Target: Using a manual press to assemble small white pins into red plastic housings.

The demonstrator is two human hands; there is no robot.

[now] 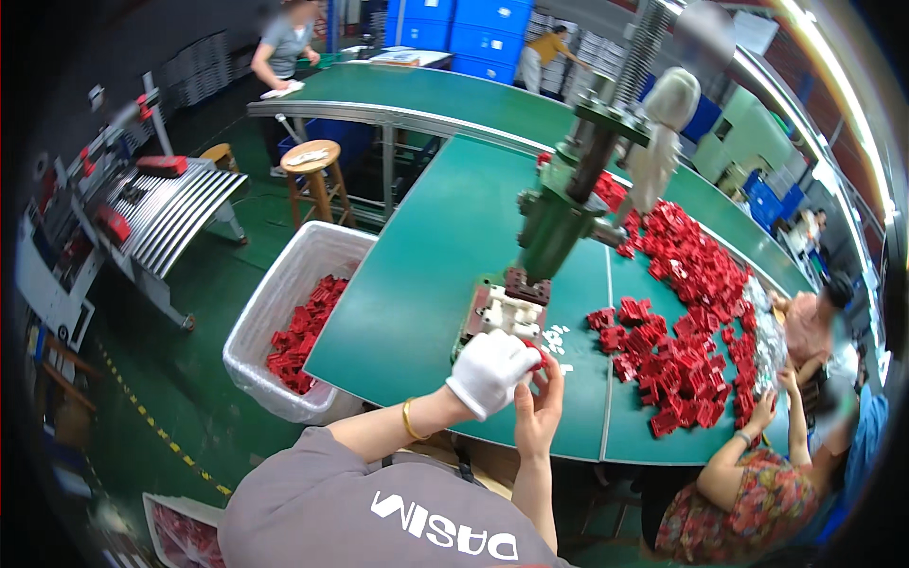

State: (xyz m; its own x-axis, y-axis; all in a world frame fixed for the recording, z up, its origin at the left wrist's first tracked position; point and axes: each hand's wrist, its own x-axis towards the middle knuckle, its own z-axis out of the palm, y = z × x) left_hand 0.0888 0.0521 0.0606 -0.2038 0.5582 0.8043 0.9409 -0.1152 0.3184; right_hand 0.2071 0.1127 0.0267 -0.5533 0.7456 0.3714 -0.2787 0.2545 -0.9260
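Observation:
My left hand point(490, 372), in a white glove, is closed with its fingertips against a small red plastic part point(537, 355). My right hand point(538, 409) is bare, and its thumb and fingers pinch that same part from the right. Most of the part is hidden by the fingers. Both hands are just in front of a white and brown fixture point(508, 310) at the base of a green hand press point(559, 222). White cloth wraps the press's lever handle point(663, 123). Small white pieces point(555, 339) lie on the table right of the fixture.
Red plastic parts point(677, 364) are heaped on the green table point(417, 275) to the right, beside clear plastic bags point(765, 331). A lined white bin point(284, 275) with red parts stands at left, near a wooden stool point(312, 161). A co-worker point(757, 483) sits at right.

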